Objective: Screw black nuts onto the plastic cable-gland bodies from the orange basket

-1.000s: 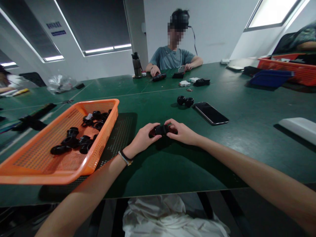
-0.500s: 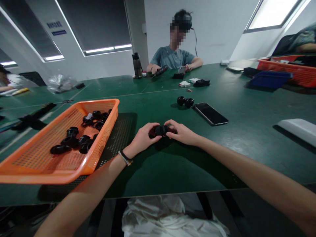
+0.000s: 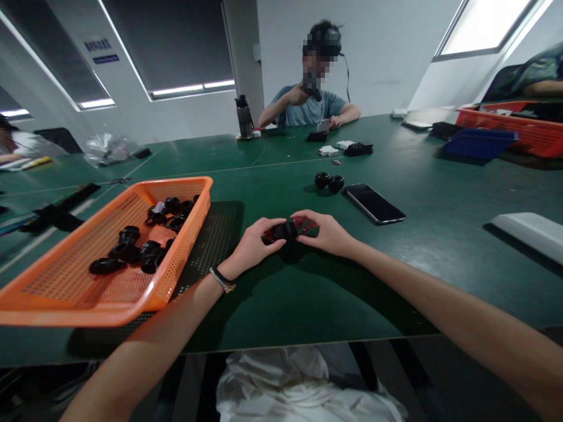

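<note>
Black plastic, 1 small round part (image 3: pixel 284 230), is held between the 2 hands just above the green worktop (image 3: pixel 308 293), near its front middle. Left hand (image 3: pixel 253 243) has its grip pinching the part's left end with thumb and fingertips; right hand (image 3: pixel 324 232) has its grip pinching the right end, fingers curled over it. The part looks short, drum-shaped and matt; finer detail is too small to tell.

1 orange basket (image 3: pixel 65 293) of perforated plastic, rectangular with sloped walls, sits to the left, well apart from the hands. It holds a loose heap of black rings (image 3: pixel 145 240), about 12; an exact count cannot be told because they overlap. The basket rests on 1 dark perforated mat (image 3: pixel 217 234).

Beyond the hands lie 2 black round parts (image 3: pixel 329 180), touching each other, and just beside them 1 phone (image 3: pixel 373 202), flat, glossy, screen dark. 1 white slab (image 3: pixel 530 228) lies at the right edge. 1 person (image 3: pixel 308 102) sits at the far side, a hand raised to the face, with 1 dark bottle (image 3: pixel 244 117) standing upright near.
</note>
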Available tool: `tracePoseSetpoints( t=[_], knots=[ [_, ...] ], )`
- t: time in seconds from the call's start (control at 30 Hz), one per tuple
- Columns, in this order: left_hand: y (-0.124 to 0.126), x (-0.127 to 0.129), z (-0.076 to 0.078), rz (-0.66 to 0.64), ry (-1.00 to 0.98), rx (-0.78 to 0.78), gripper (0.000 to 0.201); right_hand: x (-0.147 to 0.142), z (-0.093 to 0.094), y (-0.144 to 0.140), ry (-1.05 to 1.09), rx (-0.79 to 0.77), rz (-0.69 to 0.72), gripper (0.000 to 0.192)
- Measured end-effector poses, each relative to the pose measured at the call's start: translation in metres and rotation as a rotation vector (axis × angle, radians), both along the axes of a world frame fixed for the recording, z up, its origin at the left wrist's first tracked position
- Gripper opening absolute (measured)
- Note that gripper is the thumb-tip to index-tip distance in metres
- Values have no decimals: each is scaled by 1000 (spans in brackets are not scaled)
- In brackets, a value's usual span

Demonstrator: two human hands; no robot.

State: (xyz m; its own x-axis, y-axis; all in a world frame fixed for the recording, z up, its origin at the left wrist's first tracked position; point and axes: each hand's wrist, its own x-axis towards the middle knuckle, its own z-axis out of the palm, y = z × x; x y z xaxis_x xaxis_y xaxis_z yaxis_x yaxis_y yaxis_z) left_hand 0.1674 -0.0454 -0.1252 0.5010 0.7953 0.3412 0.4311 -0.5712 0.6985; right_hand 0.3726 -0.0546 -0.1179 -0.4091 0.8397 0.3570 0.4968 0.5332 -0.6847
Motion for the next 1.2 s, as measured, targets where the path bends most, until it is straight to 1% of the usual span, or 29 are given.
tracePoseSetpoints(
  t=[0.17, 0.33, 0.53, 0.67, 0.8, 0.97, 1.2],
  knots=[
    [0, 0, 1, 2, 17, 12, 41, 0, -1, 0, 13, -11, 13, 30],
    [0, 0, 2, 16, 31, 12, 43, 1, -3, 2, 17, -35, 16, 31],
    [0, 0, 2, 6, 22, 7, 40, 2, -5, 2, 21, -43, 15, 32],
    [2, -1, 1, -5, 3, -17, 42, 3, -4, 3, 1, -16, 19, 36],
    [4, -2, -1, 23, -29, -77, 50, 3, -4, 4, 15, 20, 10, 33],
    [6, -2, 0, 24, -39, -95, 38, 1, -4, 3, 46, -18, -23, 39],
    [7, -3, 0, -4, -37, -97, 37, 0, -4, 2, 26, -23, -23, 31]
  ],
)
